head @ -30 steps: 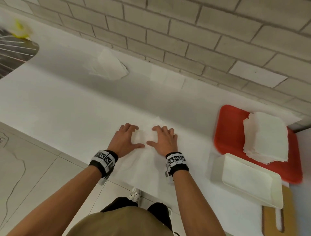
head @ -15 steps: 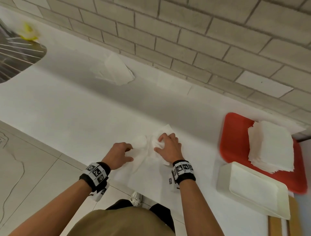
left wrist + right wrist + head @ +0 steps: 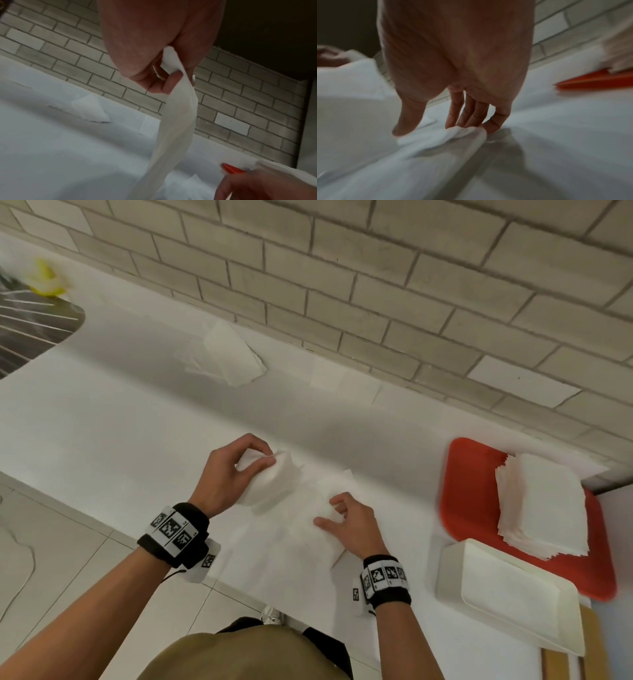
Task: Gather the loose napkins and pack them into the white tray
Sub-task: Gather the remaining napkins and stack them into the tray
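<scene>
Countertop, long, white and smooth (image 3: 102, 440), runs below a grey brick wall (image 3: 376, 285), and on it, in front of you, lies a spread of loose white paper napkins (image 3: 291, 542) reaching to the counter's near edge. Your left hand (image 3: 227, 477) pinches a folded white napkin (image 3: 270, 484) between thumb and curled fingers, lifted so it hangs off the surface. Your right hand (image 3: 349, 525) rests on the spread with its fingers (image 3: 467, 116) bent down, bunching the paper; whether they truly grip it you cannot tell. To do this step well, you would likely draw the sheets together into one squared bundle before lifting, since thin paper tends to slide and fan apart. The white rectangular plastic tray (image 3: 452, 577) sits to your right near the counter's edge, nothing in it as far as can be seen, touching a red plastic tray (image 3: 469, 491) that carries a tall squared stack of white napkins (image 3: 544, 501). That stack stands just beyond the white tray, so a wide sweep could knock it. More loose napkins wait by the wall: a small crumpled pile (image 3: 229, 357) to the left and a flat sheet (image 3: 342, 381) beside it. Part of a wooden board (image 3: 561, 666) shows under the tray's near corner.
</scene>
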`<state>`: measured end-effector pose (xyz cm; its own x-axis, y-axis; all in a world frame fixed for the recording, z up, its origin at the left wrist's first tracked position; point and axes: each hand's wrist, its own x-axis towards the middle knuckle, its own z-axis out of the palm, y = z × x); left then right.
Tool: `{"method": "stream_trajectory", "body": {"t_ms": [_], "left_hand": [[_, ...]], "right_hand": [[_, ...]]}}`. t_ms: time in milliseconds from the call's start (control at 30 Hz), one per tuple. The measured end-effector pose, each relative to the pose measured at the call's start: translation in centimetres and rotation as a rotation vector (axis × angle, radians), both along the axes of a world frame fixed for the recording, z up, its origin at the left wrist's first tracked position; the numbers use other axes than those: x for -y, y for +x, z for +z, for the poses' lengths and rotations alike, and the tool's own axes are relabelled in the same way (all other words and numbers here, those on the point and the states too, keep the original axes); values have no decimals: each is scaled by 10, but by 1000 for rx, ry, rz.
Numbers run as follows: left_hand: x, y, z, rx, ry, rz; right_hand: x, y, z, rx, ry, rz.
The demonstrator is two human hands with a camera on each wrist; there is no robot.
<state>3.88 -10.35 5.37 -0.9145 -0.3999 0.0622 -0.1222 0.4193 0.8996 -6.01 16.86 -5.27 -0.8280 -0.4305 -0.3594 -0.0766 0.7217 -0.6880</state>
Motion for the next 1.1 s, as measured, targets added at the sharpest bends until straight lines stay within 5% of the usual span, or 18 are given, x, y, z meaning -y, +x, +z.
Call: {"method": "stream_trajectory", "body": {"t_ms": [67,200,333,567,733,967,1100], "left_hand": [[-4,-8,8,1,-14,-12],[-16,-15,24,-47,106,-80],[-17,-17,15,-56,310,59],[12,-5,-99,294,-33,54],[11,4,-106,150,-256,86],[10,4,-90,383,395,113],[18,13,-104,421,546,205]], "right_hand": [[5,6,-4,-58,107,86],[-5,15,3,-44,-155,15],[-30,14,38,-89,-326,-68],[-40,-8,124,-181,-529,-130],[0,-4,137,-8,-580,102],[82,-8,52,35,-332,331],[103,-6,16,-25,-123,326]]}}
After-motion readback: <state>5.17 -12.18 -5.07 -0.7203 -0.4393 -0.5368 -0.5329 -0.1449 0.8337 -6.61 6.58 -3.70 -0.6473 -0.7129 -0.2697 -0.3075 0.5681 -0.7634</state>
